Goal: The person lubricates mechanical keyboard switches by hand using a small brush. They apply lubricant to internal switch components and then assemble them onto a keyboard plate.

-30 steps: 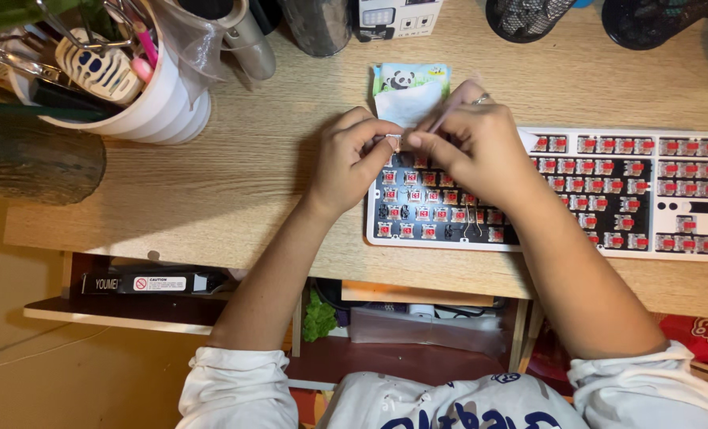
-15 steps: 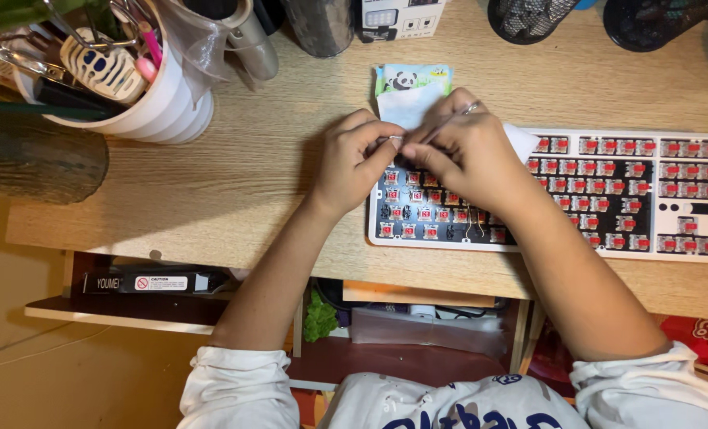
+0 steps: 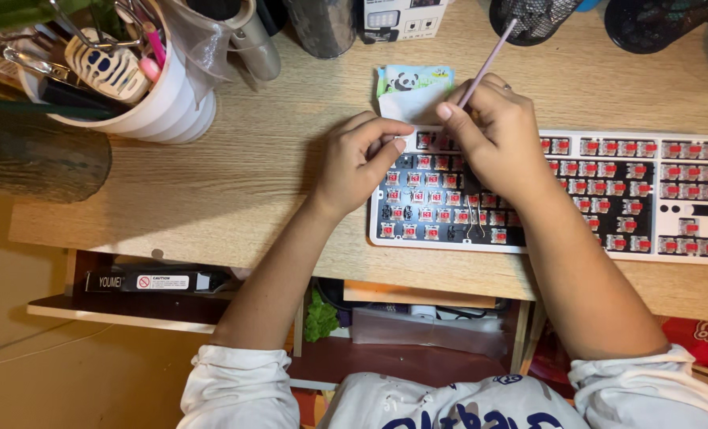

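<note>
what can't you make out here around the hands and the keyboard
- Working tip of the thin pink stick: head view, hidden behind the right hand.
- Switches under both hands: head view, covered by the right hand and left hand.
- Keyboard top-left corner: hidden by fingers.
- Panda packet: partly hidden by the right hand.

A light wooden desk [image 3: 235,183] is seen under warm light; at seven o'clock an open drawer [image 3: 123,306] and tan floor [image 3: 68,381] are shown.
</note>
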